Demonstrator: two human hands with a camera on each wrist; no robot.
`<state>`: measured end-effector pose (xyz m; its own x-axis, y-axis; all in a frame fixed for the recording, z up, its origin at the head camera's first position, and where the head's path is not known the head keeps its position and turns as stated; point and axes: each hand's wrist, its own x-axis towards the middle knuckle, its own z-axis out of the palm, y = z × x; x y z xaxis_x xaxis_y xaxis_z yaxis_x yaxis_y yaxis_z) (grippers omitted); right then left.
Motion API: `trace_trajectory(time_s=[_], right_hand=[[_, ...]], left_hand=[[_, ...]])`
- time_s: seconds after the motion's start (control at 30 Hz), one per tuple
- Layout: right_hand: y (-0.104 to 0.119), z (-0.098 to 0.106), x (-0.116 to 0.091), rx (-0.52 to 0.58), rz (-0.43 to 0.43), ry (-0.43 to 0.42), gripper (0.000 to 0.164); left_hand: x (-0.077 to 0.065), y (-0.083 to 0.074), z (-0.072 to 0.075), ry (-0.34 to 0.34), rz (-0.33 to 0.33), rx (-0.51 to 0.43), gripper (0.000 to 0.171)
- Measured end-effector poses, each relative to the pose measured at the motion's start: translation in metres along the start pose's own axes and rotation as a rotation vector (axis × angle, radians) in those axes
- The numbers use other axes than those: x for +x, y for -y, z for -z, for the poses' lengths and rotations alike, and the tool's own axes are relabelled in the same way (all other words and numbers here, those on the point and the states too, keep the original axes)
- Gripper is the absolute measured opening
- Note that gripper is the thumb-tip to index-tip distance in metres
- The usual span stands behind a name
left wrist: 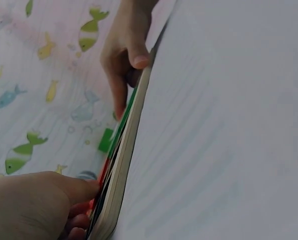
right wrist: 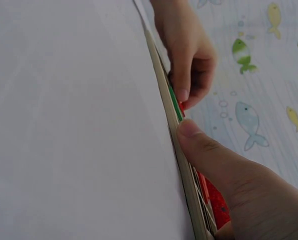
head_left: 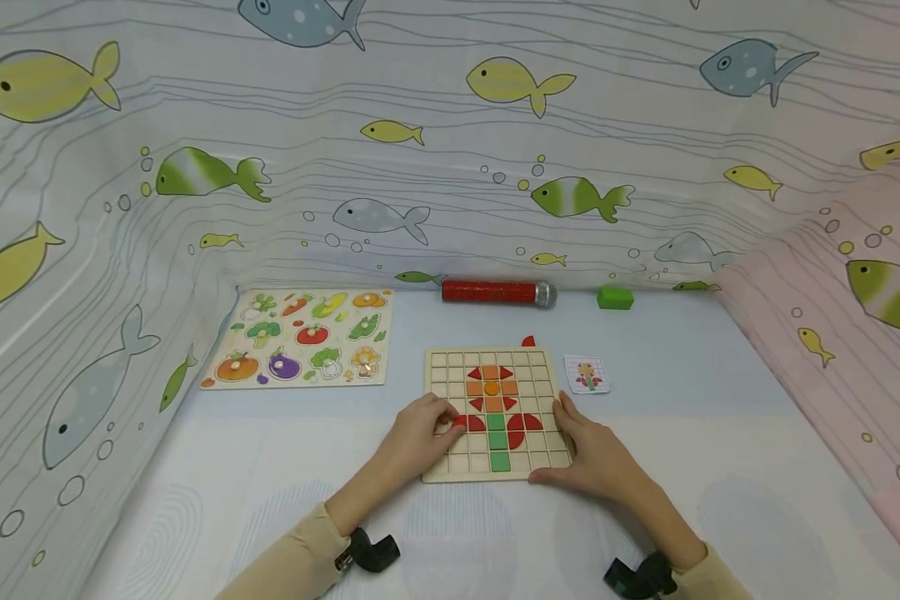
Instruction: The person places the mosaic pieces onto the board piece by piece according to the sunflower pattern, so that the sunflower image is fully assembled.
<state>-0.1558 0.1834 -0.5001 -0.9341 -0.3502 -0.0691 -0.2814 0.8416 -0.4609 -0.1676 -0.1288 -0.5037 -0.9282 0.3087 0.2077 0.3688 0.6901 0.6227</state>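
Observation:
A square wooden grid board (head_left: 461,367) lies flat on the table, with a flower pattern of orange, green and red pieces set into it. At the board's left side my left hand (head_left: 417,433) pinches a small red piece (head_left: 460,421) between thumb and fingers, beside another red piece (head_left: 476,423). Spread around the lower right corner, my right hand (head_left: 596,454) holds the board, thumb (right wrist: 204,141) on the near edge and fingers along the right edge. In the left wrist view the board's edge (left wrist: 120,175) appears side-on.
A pattern card (head_left: 587,375) lies right of the board, and a loose red piece (head_left: 528,341) sits behind it. Farther back are a red microphone (head_left: 491,292) and a green block (head_left: 615,298). A vegetable puzzle board (head_left: 345,367) is at the left. Fish-printed cloth surrounds the table.

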Motion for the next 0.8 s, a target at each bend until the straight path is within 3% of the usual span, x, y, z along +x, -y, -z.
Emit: trace_trajectory(time_s=[0.23,0.8], right_hand=[[-0.0013,-0.0011,0.0007,-0.003,-0.005,0.000,0.133],[-0.0008,-0.0005,0.0007,0.006,-0.003,0.006,0.134]], left_hand=[[-0.0012,0.0019,0.0000,-0.005,-0.037,-0.056,0.031],[-0.0009,0.0016,-0.0009,-0.004,-0.015,-0.098,0.025]])
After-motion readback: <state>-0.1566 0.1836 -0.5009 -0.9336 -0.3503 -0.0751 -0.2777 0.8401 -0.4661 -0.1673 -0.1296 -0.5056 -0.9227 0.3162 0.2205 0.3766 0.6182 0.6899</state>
